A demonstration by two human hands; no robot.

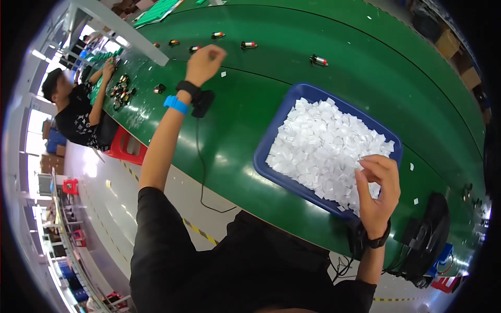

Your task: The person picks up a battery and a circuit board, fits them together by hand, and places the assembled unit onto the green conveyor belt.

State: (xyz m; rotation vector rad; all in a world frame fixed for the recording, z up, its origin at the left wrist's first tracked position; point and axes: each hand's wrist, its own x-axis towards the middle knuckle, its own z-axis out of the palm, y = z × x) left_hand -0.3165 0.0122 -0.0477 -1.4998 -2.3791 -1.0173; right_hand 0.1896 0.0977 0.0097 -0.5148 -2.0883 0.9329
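Note:
My left hand [205, 64] is raised over the green table, its fingers curled in and slightly blurred. Whatever may be in them is hidden. Just beyond it lies a small cylindrical part [194, 49] with dark and red bands. A blue tray [275, 122] heaped with small white square pieces [321, 148] stands at the right. Over the tray's near right side is my right hand [381, 195], thumb and index fingertips brought close together. Too little shows to tell whether a white piece is between them. Both wrists wear black bands; the left also has a blue one.
More cylindrical parts, one of them [319, 60] beyond the tray, lie spaced along the green table [235, 135]. A black device [202, 104] with a cable sits below my left hand. At the left a person [78, 107] works beside a pile of parts [121, 93]. A black bag-like object [430, 235] is far right.

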